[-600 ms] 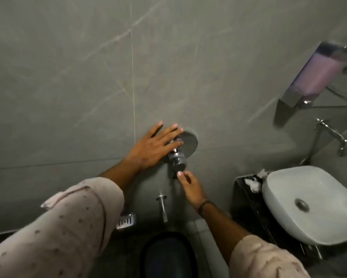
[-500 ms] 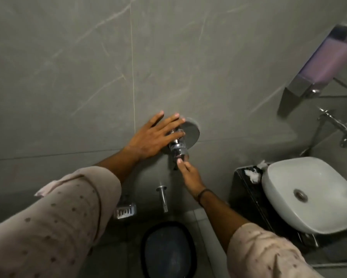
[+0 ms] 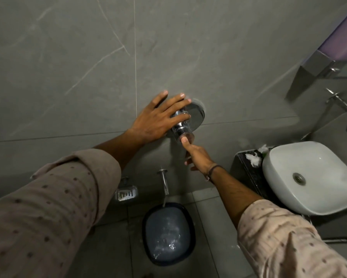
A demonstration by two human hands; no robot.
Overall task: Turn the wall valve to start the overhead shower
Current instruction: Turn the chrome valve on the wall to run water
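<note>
The chrome wall valve (image 3: 181, 129) sticks out from a round chrome plate (image 3: 197, 114) on the grey tiled wall. My left hand (image 3: 156, 121) lies flat on the wall with fingers spread, two of them resting across the valve's stem. From below, my right hand (image 3: 198, 157) reaches up, its thumb tip pressed on the knob's end face and its other fingers curled under the handle. Under the valve, a chrome spout (image 3: 164, 181) runs a thin stream of water. The overhead shower is out of view.
A blue bucket (image 3: 191, 227) on the floor catches the splashing water. A wire soap dish (image 3: 126, 194) is fixed left of the spout. At the right are a white basin (image 3: 272, 157), its tap (image 3: 345, 107) and a purple soap dispenser (image 3: 341, 45).
My right hand has moved up from under the valve onto its knob end. Water now runs from the spout into the bucket. My left hand has stayed on the wall.
</note>
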